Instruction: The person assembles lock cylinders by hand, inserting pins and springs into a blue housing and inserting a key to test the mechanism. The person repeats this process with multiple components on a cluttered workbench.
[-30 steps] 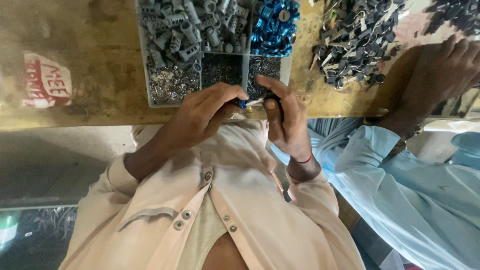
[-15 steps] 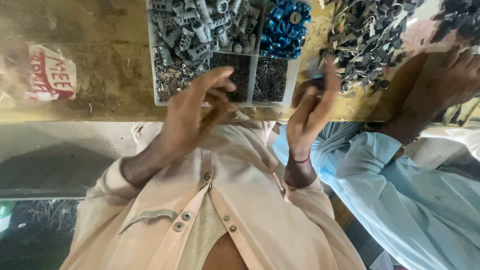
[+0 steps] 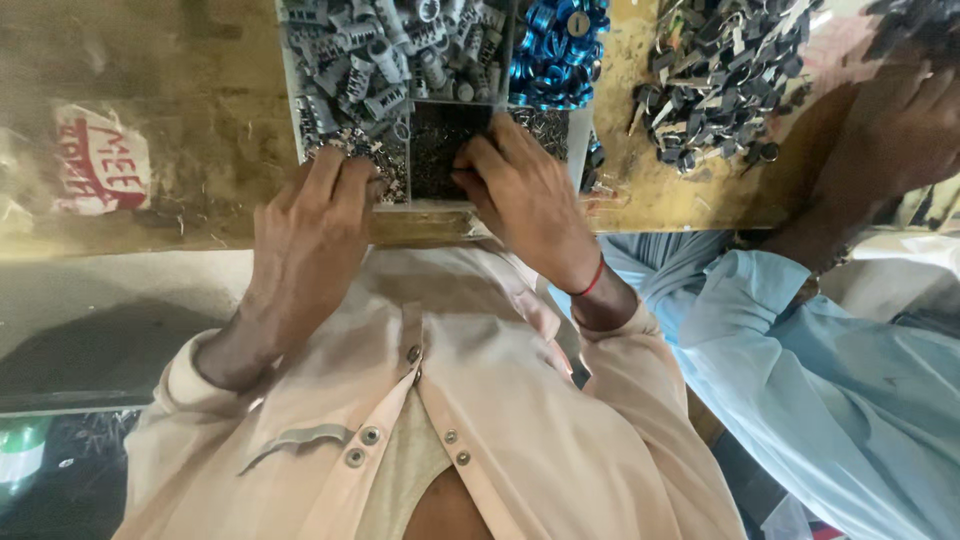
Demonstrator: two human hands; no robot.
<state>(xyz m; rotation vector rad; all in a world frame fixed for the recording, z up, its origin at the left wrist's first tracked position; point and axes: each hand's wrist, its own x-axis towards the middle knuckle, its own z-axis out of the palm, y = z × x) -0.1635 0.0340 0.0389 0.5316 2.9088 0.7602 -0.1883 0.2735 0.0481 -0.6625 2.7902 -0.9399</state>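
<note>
My left hand (image 3: 305,225) lies flat at the near edge of a grey compartment tray (image 3: 292,110), fingertips on a compartment of small silvery parts (image 3: 385,165). My right hand (image 3: 525,195), a red thread on its wrist, reaches into the adjoining compartment of fine dark bits (image 3: 440,140) with curled fingers. Its fingertips are hidden, so I cannot tell whether they hold anything. Further back the tray holds grey metal sleeves (image 3: 390,50) and shiny blue rings (image 3: 555,45).
The tray sits on a worn wooden bench (image 3: 150,80) with a red-and-white sticker (image 3: 100,160) at left. To the right lies a heap of dark metal pieces (image 3: 715,80), with another person's hand (image 3: 900,110) and light blue sleeve (image 3: 800,330) beside it.
A second ago both hands pinched a small blue part together near the bench edge. They then parted, and now both have dropped onto the tray's near compartments.
</note>
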